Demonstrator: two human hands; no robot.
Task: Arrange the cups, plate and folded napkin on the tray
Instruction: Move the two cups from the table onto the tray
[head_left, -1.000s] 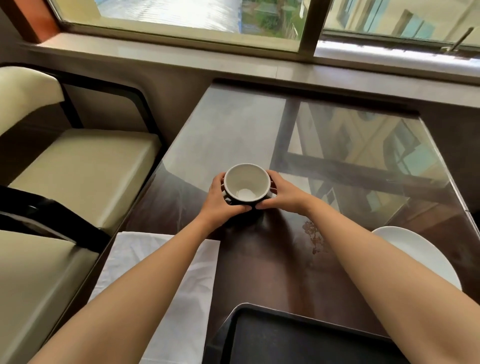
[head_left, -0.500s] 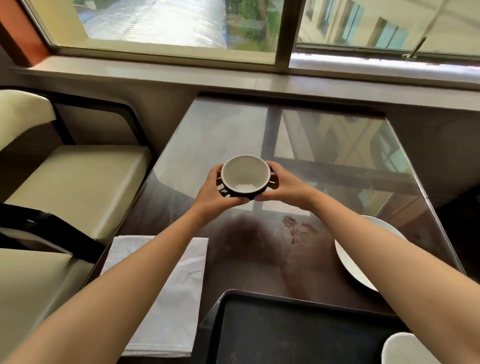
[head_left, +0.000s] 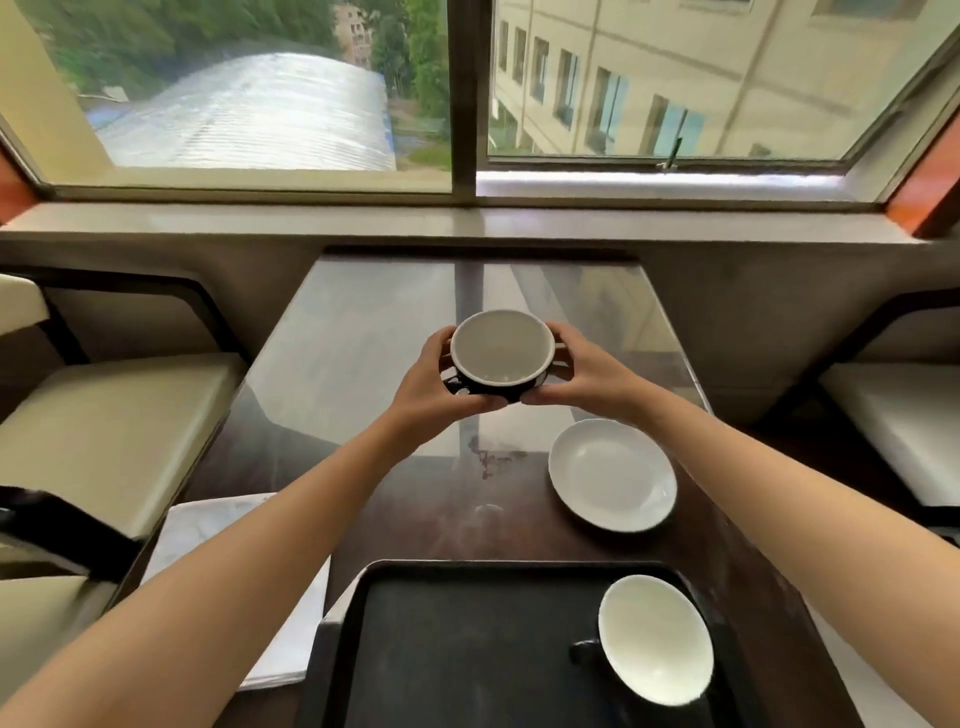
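A black cup with a white inside (head_left: 501, 348) hangs above the middle of the table, held from both sides. My left hand (head_left: 434, 379) grips its left side and my right hand (head_left: 584, 371) grips its right side. A black tray (head_left: 467, 644) lies at the near edge of the table. A second black cup with a white inside (head_left: 655, 639) stands in the tray's right part. A white plate (head_left: 613, 474) rests on the table beyond the tray, to the right. A white folded napkin (head_left: 208, 540) lies left of the tray, partly hidden by my left forearm.
The dark table has a glass top (head_left: 363, 332) that reflects the window. Cream seats (head_left: 109, 426) stand to the left and a cream seat (head_left: 904, 415) to the right. A window sill (head_left: 467, 223) runs behind the table's far end.
Both hands have lifted the cup off the table and hold it higher. The view has tilted up and back, so the tray, its cup and the whole plate now show.
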